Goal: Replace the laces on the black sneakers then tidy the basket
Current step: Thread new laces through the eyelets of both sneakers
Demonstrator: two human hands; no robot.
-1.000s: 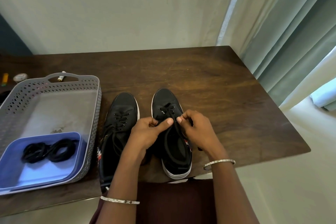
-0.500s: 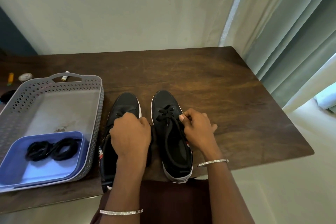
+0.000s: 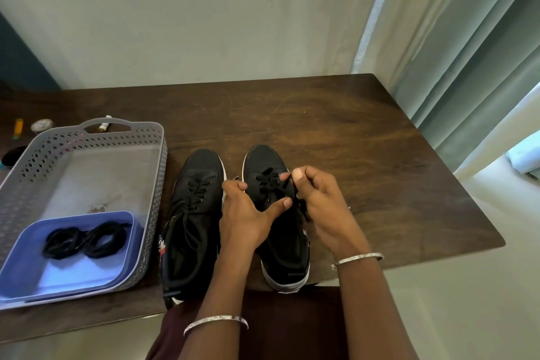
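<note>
Head view, entry: unlacing, right shoe (image 3: 264, 159).

Location: both shoes stand side by side on the table (image 3: 365, 155), toes away from you, heels at the near edge. The left shoe (image 3: 201, 172) is laced, with its ends loose. Spare laces (image 3: 84, 240) lie coiled in the blue tray (image 3: 73, 275), inside the basket (image 3: 93, 142) just left of the shoes.

Risks:
- Pull the lace (image 3: 270, 183) hard and it may jam at an eyelet, or drag the shoe off the near edge. Your bracing hand is what guards against that.
- Draw on one side only and the lace may snag in its own crossings.
- Drop the old lace in the tray and it will likely be confused with the spare ones, as both are black.

Right hand (image 3: 324, 207): raised over the eyelets. Thumb and forefinger pinch the lace, and the other fingers curl beneath.

Left hand (image 3: 245, 213): clasps the right shoe's inner side. The fingers (image 3: 233, 185) curl at the edge, and the thumb lies across the tongue.
</note>
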